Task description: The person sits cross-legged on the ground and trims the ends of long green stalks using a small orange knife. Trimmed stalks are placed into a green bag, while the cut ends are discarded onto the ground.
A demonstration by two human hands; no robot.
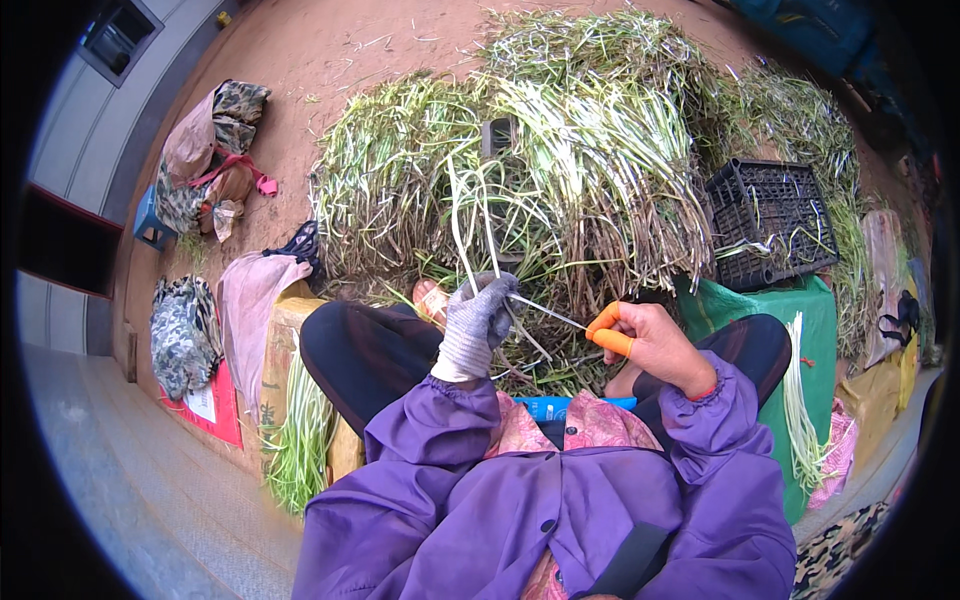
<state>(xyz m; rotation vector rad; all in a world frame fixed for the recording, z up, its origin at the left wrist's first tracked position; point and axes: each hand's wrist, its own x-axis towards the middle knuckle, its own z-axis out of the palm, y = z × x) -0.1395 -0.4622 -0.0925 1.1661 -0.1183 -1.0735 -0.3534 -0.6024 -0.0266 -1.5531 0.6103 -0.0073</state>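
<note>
My left hand point(474, 324), in a grey knit glove, is closed around a few pale plant stems point(457, 225). Their long ends rise above the fist, and thin ends hang below it. Orange finger covers sit on two fingers of my right hand point(651, 341), which pinches the tip of one whitish strand point(553, 310) stretched across from the left fist. Beyond both hands lies a large heap of long green-and-white stalks point(615, 150) with brownish lower ends. How the strands sit inside the gloved fist is hidden.
A black plastic crate point(776, 217) stands at the right. Sorted pale stalks lie on a green covering point(765, 315) by my right knee, and another bunch point(304, 427) rests on a yellowish block at my left. Camouflage cloth point(184, 334) and a blue stool point(154, 217) are farther left.
</note>
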